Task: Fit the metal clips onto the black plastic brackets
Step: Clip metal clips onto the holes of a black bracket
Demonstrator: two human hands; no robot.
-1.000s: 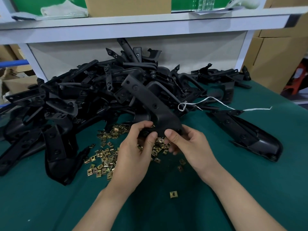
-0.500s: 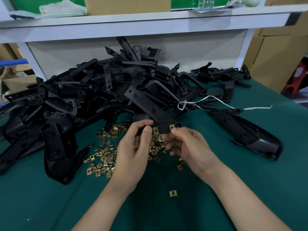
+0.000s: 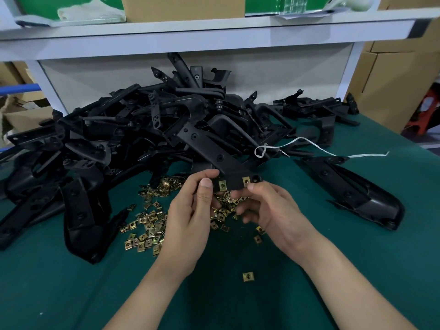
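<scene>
Shift since a second ago: held bracket (image 3: 214, 156) has been turned over. Its rounded black end faced the person then; now a flat edge with two clips does. Barely moved in the last half-second.
Held bracket, place: lifted off the counter (image 3: 357, 270), above the loose clips, its far end pointing up-left toward the heap.
Held bracket, look: long flat black plastic arm, matte, with round recessed holes along its face and a small round boss at the near-right corner.
Fitted clips (image 3: 222, 185): two brass-coloured squares, each with a centre hole, seated side by side on the near edge, slightly apart.
Left hand (image 3: 190, 215): pinching the near-left corner of the held bracket, thumb on top just beside the left clip, fingers (image 3: 207, 173) curled over the far side.
Right hand (image 3: 273, 210): gripping the near-right corner, thumb tip touching the edge just under the right clip, other fingers curled beneath.
Loose clips (image 3: 152, 220): scattered heap of the same brass squares on the counter, under and left of the hands.
Stray clip (image 3: 248, 277): lies alone, nearer the person, between the forearms.
Bracket pile (image 3: 114, 144): big tangle of black parts at the back and left.
Lone bracket (image 3: 352, 186): lies flat on the right, apart from the pile.
String (image 3: 309, 148): white, looped, trailing right from the pile.
Shelf (image 3: 214, 39): white, above the pile, carrying a cardboard box (image 3: 183, 8).
Lettering: nothing legible from here.
</scene>
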